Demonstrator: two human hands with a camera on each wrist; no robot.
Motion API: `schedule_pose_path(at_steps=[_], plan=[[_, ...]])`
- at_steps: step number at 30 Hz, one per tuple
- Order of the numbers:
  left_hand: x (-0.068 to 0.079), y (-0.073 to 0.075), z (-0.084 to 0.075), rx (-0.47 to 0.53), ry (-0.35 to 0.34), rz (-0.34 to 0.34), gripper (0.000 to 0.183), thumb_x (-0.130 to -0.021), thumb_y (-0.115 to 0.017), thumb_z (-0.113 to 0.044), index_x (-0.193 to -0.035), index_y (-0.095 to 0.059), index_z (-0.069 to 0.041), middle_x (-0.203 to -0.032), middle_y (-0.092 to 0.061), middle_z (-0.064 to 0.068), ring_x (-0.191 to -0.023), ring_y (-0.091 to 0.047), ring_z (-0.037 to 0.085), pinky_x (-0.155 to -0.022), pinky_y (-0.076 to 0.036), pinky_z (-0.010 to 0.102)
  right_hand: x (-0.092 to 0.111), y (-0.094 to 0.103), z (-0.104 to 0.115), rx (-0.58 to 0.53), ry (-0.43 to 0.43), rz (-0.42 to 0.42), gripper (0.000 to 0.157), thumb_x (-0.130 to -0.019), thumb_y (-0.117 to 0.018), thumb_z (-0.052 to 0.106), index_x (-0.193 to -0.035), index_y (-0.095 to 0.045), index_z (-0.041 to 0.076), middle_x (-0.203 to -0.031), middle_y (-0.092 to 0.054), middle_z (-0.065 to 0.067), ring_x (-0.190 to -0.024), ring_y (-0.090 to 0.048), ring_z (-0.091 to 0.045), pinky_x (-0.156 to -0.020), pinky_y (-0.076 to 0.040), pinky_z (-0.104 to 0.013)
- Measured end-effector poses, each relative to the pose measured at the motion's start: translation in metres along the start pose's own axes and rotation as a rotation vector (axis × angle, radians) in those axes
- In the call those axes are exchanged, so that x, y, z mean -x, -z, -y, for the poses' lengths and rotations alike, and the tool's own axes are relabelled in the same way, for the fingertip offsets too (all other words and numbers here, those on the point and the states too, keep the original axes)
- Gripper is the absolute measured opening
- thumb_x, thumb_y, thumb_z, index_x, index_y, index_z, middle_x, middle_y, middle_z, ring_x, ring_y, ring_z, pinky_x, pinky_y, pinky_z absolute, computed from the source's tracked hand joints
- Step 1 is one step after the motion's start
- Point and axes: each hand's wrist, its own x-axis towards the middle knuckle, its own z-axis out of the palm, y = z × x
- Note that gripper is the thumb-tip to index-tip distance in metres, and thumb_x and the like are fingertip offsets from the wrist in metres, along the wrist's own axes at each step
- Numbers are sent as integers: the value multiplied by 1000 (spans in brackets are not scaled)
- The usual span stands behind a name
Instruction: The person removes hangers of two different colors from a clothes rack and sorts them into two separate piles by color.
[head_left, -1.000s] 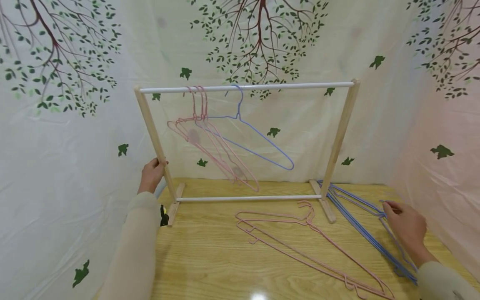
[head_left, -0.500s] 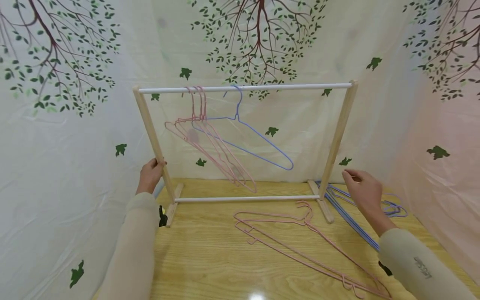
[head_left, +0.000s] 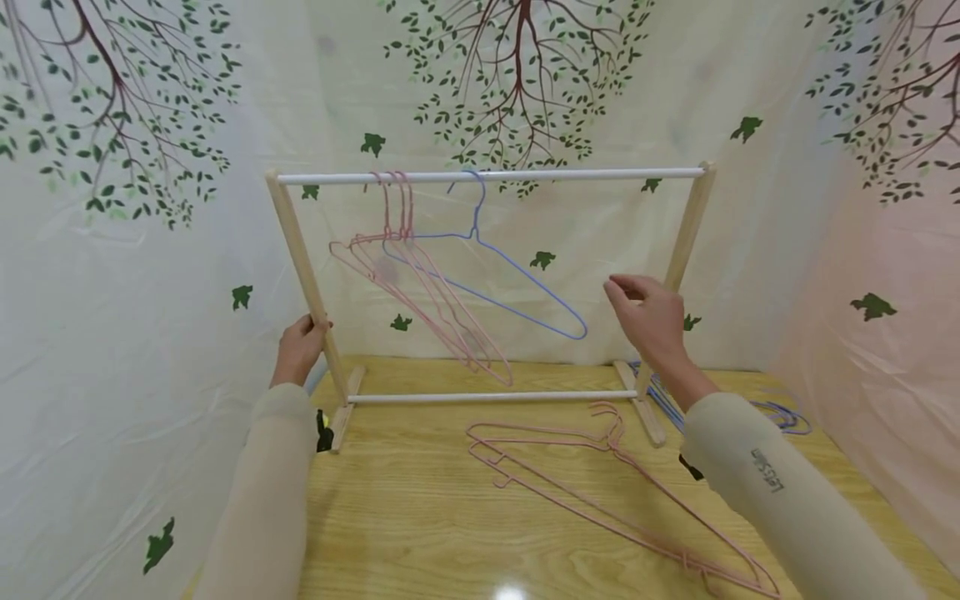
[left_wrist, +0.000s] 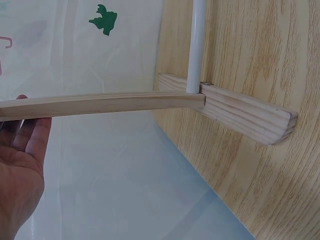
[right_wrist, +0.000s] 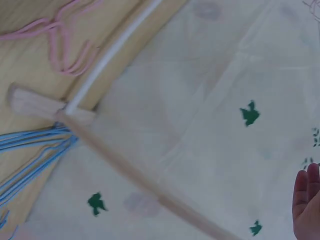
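Note:
My left hand (head_left: 298, 350) grips the left wooden post (head_left: 300, 258) of a clothes rack, with the fingers passing behind it in the left wrist view. My right hand (head_left: 648, 321) is raised in front of the rack's right post (head_left: 688, 233), its fingers together and nothing seen in them. Several pink hangers (head_left: 387, 208) hang at the left of the white top rail (head_left: 585, 174). A blue hanger (head_left: 476, 218) hangs just right of them. More pink hangers (head_left: 613, 442) lie on the table before the rack.
Blue hangers (right_wrist: 35, 137) lie on the table by the rack's right foot (head_left: 648, 421), partly hidden behind my right arm in the head view. A small black object (head_left: 324, 431) is beside the left foot. A leaf-patterned sheet (head_left: 480, 100) encloses the wooden table (head_left: 405, 500).
My right hand has left the blue hangers on the table and moved left and up to the rack's right post. My left hand stays on its post.

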Motion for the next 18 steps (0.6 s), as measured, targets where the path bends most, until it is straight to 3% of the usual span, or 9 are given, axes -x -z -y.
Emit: schedule_pose_path(at_steps=[10,18], plan=[[0,1,0,4,9,3,52,-107,-38,-31,-152,-39,-6,-142,-51,22,-127,-47,37,-105,-39,49,-10,-37,39,6,89,127,34,-95,-66,30,-116,-73,4,-107,-73,-12,-91,-69,-27,-84,-51,-43],[-1,1,1,-10,-3,1,52,-107,-37,-32,-150,-41,-4,-141,-51,22,-124,-48,37,-103,-40,47,-14,-56,47,46,61,191,36,-95,-68,32,-121,-72,8,-107,-73,-10,-95,-69,-26,-83,-52,-43]])
